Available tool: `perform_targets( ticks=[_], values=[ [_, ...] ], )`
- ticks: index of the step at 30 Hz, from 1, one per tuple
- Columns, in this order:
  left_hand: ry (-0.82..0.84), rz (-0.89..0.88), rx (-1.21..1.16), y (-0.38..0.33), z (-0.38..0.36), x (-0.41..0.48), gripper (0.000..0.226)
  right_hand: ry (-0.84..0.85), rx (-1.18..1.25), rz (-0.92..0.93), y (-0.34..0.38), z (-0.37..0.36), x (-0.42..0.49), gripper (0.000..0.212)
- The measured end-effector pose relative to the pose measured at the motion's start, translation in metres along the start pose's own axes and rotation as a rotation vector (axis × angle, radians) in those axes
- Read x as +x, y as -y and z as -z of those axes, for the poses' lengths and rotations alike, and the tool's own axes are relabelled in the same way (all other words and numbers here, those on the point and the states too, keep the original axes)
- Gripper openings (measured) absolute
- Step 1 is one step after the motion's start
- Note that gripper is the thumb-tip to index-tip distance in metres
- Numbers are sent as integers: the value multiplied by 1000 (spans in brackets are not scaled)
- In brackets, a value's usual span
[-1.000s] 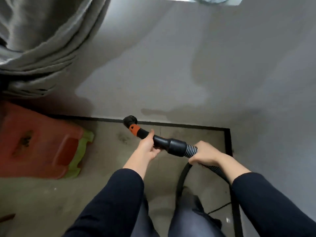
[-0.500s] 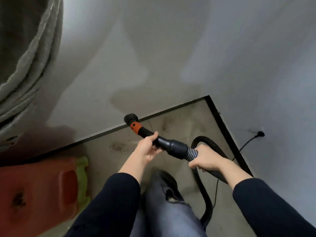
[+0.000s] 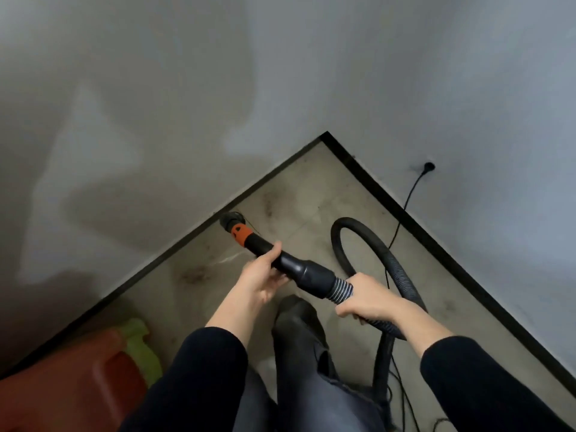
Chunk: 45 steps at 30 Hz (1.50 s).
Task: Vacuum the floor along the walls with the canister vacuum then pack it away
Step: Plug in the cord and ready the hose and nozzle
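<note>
1. the wand (image 3: 290, 266) is a black plastic tube. it is narrow at the front and widens into a smooth, glossy cuff at the rear.
2. an orange collar (image 3: 239, 234) sits just behind the round black nozzle tip (image 3: 228, 218).
3. the nozzle tip points down at the floor (image 3: 311, 188), right beside the black skirting (image 3: 156, 261) of the left wall. whether it touches the floor cannot be told.
4. the left hand (image 3: 260, 277) grasps the narrow part of the wand, thumb over the top and fingers underneath.
5. the right hand (image 3: 366, 299) is clenched around the ribbed hose (image 3: 338, 251) just behind the cuff.
6. the hose is black and corrugated. behind the right hand it loops forward over the floor toward the corner, then runs back down past the right forearm.
7. a thin black cord (image 3: 405, 208) runs from a plug (image 3: 429, 166) low on the right wall down to the floor, passing behind the hose loop.
8. a leg (image 3: 296, 319) in dark trousers is below the wand, between the arms.
9. an orange stool (image 3: 71, 391) with a green stool (image 3: 140, 341) against it stands at lower left, near the skirting.
</note>
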<state>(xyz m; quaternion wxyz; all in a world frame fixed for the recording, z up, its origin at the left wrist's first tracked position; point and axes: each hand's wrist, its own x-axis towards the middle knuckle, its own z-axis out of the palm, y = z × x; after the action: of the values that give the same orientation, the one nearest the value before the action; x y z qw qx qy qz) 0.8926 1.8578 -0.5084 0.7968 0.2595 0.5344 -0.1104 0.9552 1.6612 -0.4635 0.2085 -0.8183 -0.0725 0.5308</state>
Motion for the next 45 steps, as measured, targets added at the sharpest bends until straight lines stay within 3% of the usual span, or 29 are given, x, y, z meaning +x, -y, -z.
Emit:
perform_targets(
  ticks=[4, 10, 15, 17, 20, 22, 29, 34, 40, 45],
  values=[
    [70, -51, 69, 18, 31, -28, 68, -18, 169, -33, 4, -59, -40, 19],
    [124, -27, -34, 38, 36, -84, 64, -67, 301, 62, 19, -100, -73, 20],
    [17, -109, -47, 30, 32, -99, 60, -62, -56, 224, 13, -94, -84, 27],
    [-34, -167, -73, 23, 31, -103, 58, -76, -240, 208, -9, -83, -87, 35],
    [-85, -168, -110, 8, 38, -107, 45, -216, -453, 166, -51, -70, -77, 36],
    [-87, -138, -143, -2, 51, -105, 38, -304, -470, 147, -71, -71, -63, 31],
    [-189, -177, -166, -19, 87, -88, 41, -401, -279, 145, -91, -95, -47, 36],
    [-130, -151, -189, -19, 102, -90, 52, -438, -165, 45, -107, -133, -67, 48],
    [19, -107, -99, 26, 86, -97, 21, -473, 10, -89, -134, -185, -87, 34],
    [83, 36, 199, 105, 59, -97, 22, -603, 111, -296, -166, -223, -106, 69]
  ],
)
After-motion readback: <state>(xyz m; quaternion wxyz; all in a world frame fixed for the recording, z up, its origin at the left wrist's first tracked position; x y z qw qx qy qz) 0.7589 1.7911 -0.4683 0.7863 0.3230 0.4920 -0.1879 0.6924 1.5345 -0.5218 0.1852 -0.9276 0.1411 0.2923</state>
